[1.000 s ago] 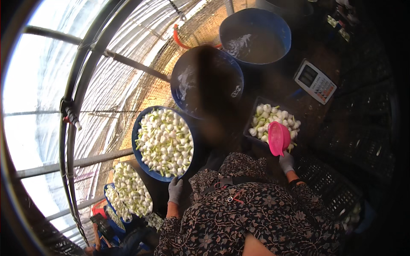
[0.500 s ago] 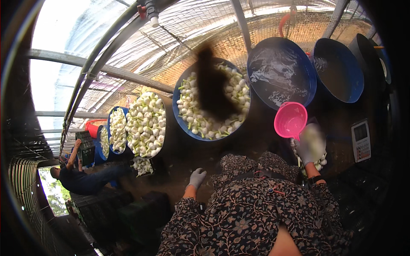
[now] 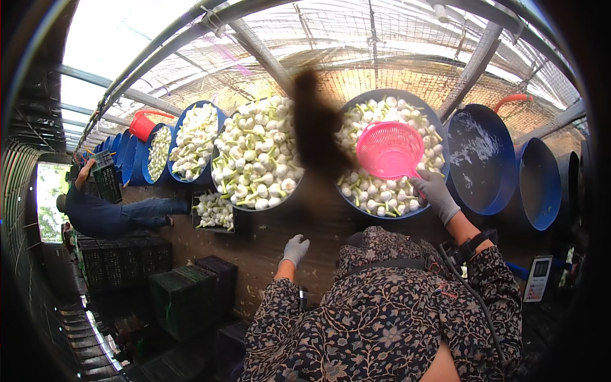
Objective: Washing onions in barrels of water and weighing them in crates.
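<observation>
My right hand, in a grey glove, grips the handle of a pink plastic strainer. The strainer is over a large blue tub heaped with white garlic bulbs with green stems. A grey glove also covers my left hand, which hangs empty below the tubs with its fingers loosely bent and apart. Nearest it is another heaped tub of garlic. A dark blurred smudge hides part of the view between the two tubs.
Blue water tubs stand to the right, beside a scale. More tubs, a red bucket and a small crate of garlic line the left. A co-worker holds a crate; stacked crates sit at lower left.
My view has turned along the tub row. The strainer has moved from the crate by the scale to over the garlic tub. My left hand has left the tub rim.
</observation>
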`<action>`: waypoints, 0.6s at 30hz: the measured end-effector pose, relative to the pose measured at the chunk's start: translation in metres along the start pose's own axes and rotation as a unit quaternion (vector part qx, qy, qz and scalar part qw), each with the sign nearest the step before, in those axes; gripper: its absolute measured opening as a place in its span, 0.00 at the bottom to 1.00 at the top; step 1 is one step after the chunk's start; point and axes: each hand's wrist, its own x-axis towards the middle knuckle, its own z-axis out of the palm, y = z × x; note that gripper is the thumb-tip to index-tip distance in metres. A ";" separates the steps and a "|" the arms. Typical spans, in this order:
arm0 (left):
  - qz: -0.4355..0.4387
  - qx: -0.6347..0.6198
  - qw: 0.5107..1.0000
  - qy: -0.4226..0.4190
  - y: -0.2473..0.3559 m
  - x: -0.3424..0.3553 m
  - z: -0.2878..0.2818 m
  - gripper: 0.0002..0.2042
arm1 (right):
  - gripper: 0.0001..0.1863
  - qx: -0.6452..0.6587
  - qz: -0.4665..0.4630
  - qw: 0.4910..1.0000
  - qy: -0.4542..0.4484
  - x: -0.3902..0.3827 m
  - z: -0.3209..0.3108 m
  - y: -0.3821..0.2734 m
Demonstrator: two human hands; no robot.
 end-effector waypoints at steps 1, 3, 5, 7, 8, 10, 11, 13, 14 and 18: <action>-0.007 0.012 1.000 -0.015 0.002 0.005 -0.008 0.25 | 0.12 -0.022 -0.030 0.999 0.008 0.006 0.015 -0.012; -0.015 0.025 0.999 -0.034 0.002 0.017 -0.024 0.25 | 0.14 0.018 -0.033 0.999 -0.006 0.002 0.047 -0.042; -0.005 0.066 0.998 -0.023 0.007 0.038 -0.036 0.25 | 0.15 0.034 -0.042 0.999 -0.006 0.004 0.058 -0.051; 0.000 0.074 0.997 0.008 0.019 0.058 -0.049 0.25 | 0.15 0.026 -0.037 0.999 -0.012 0.005 0.065 -0.051; 0.000 0.067 0.998 0.022 0.021 0.069 -0.052 0.25 | 0.14 0.002 -0.026 1.000 0.004 0.001 0.064 -0.050; 0.017 0.081 0.995 0.055 0.024 0.088 -0.050 0.25 | 0.13 -0.036 0.007 0.999 0.010 0.000 0.050 -0.037; 0.025 0.071 0.995 0.058 0.025 0.093 -0.049 0.25 | 0.12 -0.080 -0.001 0.996 0.023 -0.002 0.044 -0.035; 0.033 0.071 0.996 0.041 0.031 0.100 -0.044 0.25 | 0.12 -0.083 0.006 0.995 0.062 -0.006 0.036 -0.035; 0.033 0.082 0.996 0.033 0.031 0.101 -0.041 0.25 | 0.12 -0.084 0.011 0.994 0.073 -0.006 0.030 -0.035; 0.036 0.102 0.994 -0.031 0.029 0.115 -0.034 0.26 | 0.26 0.008 -0.016 0.997 0.076 0.001 0.024 -0.052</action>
